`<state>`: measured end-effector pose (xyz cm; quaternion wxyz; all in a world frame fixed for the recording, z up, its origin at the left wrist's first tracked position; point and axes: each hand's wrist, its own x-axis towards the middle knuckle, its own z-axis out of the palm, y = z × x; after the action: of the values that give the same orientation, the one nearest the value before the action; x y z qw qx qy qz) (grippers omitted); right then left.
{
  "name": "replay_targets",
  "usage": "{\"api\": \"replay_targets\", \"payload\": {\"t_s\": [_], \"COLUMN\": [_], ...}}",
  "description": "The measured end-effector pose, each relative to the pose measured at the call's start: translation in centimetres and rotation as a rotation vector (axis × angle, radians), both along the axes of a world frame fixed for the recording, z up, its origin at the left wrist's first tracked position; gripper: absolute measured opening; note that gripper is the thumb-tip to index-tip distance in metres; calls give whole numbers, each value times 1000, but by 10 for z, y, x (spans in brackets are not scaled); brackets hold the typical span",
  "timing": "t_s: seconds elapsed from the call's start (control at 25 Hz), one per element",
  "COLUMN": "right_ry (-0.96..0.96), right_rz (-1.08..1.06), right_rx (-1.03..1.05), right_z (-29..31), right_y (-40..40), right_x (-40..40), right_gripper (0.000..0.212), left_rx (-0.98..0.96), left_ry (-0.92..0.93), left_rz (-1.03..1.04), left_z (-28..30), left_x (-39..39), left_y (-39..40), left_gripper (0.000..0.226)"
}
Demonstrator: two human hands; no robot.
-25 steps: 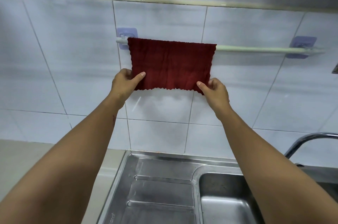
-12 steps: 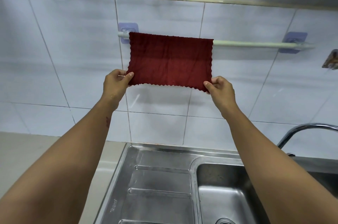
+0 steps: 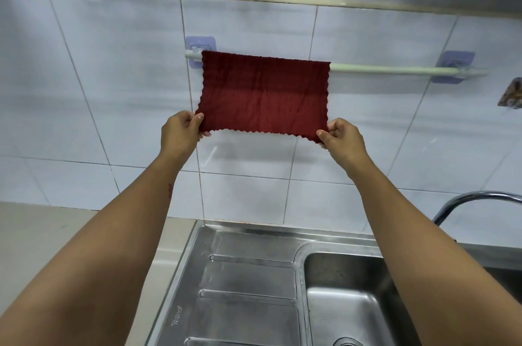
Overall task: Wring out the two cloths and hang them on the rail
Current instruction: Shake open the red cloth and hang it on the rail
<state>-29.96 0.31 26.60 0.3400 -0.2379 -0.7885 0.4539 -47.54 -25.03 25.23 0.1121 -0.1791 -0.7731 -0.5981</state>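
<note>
A dark red cloth with a scalloped hem hangs folded over the left part of the pale green rail on the tiled wall. My left hand pinches its lower left corner. My right hand pinches its lower right corner. The cloth is stretched flat between both hands. A second cloth is not in view.
The rail sits on two blue adhesive mounts. Below are a steel sink basin with a ribbed drainboard, a curved tap at right, and a beige counter at left. Utensils hang along a bar at the top.
Both hands slid from the cloth's lower sides down to its bottom corners and now pinch them, pulling the hem taut. The camera view tilted slightly down.
</note>
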Motion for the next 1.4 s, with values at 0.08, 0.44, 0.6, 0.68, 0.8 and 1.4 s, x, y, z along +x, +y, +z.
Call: {"api": "replay_targets", "payload": {"t_s": [0.08,0.44,0.6,0.68,0.8,1.4], "right_ry": [0,-3,-11,-9,-30,-310], "right_rz": [-12,-90,-113,-108,-78,32], "right_rx": [4,116,119,105,90,-32], "right_z": [-3,-16,-17,-17,-18,-62], "right_y": [0,2,3,3,2,-13], "right_x": [-3,-14,-18,-17,-15,60], "right_gripper": [19,12,10,9,12,23], "left_rx": [-59,-120,-177,-177,-154,-294], "left_ry": [19,30,31,16,-18,-180], "left_rz": [35,85,103,99,75,-110], "left_z": [0,-1,-1,-1,-2,-62], "left_x": [0,-5,-6,-5,-3,75], "left_y": [1,0,1,1,0,-5], "left_gripper": [33,28,27,28,27,28]}}
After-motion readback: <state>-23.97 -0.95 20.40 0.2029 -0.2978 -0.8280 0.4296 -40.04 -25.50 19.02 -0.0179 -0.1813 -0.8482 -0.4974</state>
